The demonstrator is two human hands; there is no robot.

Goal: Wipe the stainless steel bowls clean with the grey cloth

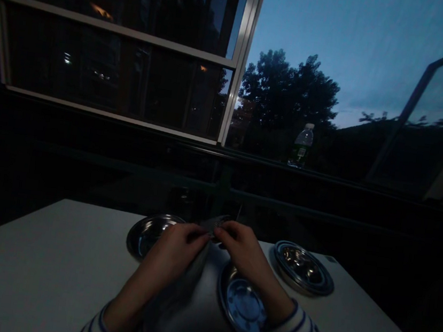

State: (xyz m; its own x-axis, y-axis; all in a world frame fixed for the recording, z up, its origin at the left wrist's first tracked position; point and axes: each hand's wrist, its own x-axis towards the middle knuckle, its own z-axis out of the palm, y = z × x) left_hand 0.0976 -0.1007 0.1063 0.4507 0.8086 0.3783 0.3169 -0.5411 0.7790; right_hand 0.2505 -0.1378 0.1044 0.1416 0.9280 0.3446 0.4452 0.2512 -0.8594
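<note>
My left hand (179,244) and my right hand (242,244) meet above the far part of the white table, fingers pinched together. Between the fingertips is a thin, greyish, partly see-through thing (213,222); its kind is too dark to tell. A grey, blurred shape hangs below my left hand, and I cannot tell whether it belongs to the same thing. A shiny metal bowl (140,239) stands behind my left wrist, partly hidden by it. Under my right forearm sits another metal bowl (242,306), its round bottom showing.
At the table's right side rests a shallow metal dish (304,267), apparently stacked on another. The white table (51,269) ends just beyond the bowls. A clear bottle (301,146) with a green label and white cap stands on the windowsill. The surroundings are dim.
</note>
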